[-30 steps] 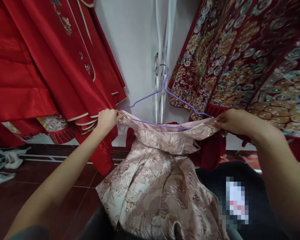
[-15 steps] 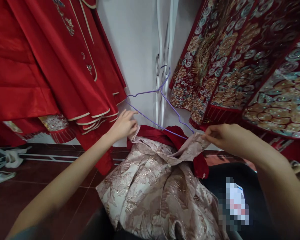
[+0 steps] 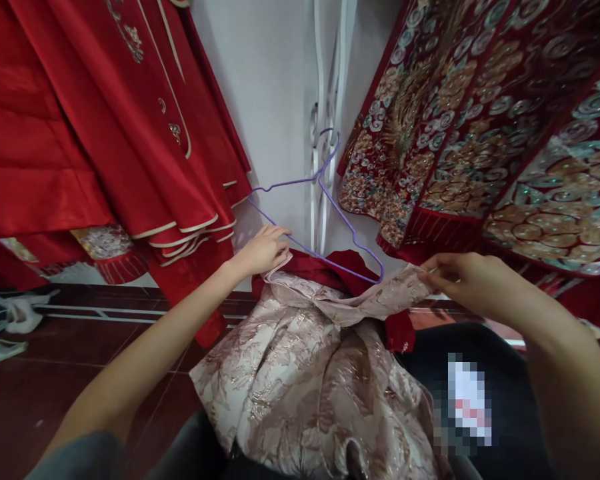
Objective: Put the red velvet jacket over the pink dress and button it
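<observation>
A pink-and-gold brocade garment point(image 3: 310, 380) lies draped over my lap. My left hand point(image 3: 261, 251) pinches its left shoulder edge just under the bottom wire of a purple wire hanger point(image 3: 305, 220). The hanger's hook sits on a white metal rack point(image 3: 325, 127) against the wall and the hanger hangs tilted. My right hand point(image 3: 463, 281) is closed on the garment's right shoulder, next to the hanger's right end. The garment's left shoulder is off the hanger. A dark red cloth point(image 3: 330, 267) shows behind the collar.
Red satin robes with cream trim point(image 3: 105, 133) hang on the left. Heavily embroidered red garments point(image 3: 480, 133) hang on the right, close above my right arm. The floor point(image 3: 55, 373) is dark red tile, with white cloth point(image 3: 15, 320) at the far left.
The garment's left shoulder has come off the hanger and dropped with my left hand. The hanger has tipped, its left end up. My right hand has lowered, still gripping the right shoulder.
</observation>
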### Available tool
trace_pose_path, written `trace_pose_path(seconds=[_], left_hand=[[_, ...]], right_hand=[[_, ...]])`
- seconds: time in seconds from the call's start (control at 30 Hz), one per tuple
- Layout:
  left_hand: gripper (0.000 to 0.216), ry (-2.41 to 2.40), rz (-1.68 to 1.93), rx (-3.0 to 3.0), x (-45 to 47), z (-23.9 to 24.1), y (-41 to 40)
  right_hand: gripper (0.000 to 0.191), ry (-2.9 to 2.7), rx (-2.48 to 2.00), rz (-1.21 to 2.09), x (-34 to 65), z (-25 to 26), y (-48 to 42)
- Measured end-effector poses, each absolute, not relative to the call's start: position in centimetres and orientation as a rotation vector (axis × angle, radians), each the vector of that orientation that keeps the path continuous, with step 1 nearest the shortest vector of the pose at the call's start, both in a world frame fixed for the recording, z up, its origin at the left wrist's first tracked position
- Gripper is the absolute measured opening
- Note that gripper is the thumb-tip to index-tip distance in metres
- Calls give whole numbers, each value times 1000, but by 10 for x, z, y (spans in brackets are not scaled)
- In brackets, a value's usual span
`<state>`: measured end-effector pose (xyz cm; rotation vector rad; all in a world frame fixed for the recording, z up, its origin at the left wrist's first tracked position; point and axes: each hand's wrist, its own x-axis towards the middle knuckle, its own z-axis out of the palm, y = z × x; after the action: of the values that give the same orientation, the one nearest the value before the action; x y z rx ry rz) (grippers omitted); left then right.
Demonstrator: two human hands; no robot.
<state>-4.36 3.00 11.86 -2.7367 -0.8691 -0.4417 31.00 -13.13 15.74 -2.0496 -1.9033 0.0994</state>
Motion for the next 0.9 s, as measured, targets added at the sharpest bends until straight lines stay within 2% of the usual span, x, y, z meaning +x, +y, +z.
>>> trace_pose_path(seconds=[0.43,0.57,0.77,0.9], left_hand=[[27,-758,-518,-2884,-15,125,3],[28,-733,-565,-2954,-5,120,0],[27,-628,-601,-2985,7,121,-9],[27,-702,-767,-2942,4,123,-7]], right_hand=[[22,-1741,-1874,-272,280,196,-100],[27,-1706,-1766,-291,270,202,-88],[22,-1606,-1651,-369,270,193,-49],[28,-1717,-1604,-208,277,172,-27]])
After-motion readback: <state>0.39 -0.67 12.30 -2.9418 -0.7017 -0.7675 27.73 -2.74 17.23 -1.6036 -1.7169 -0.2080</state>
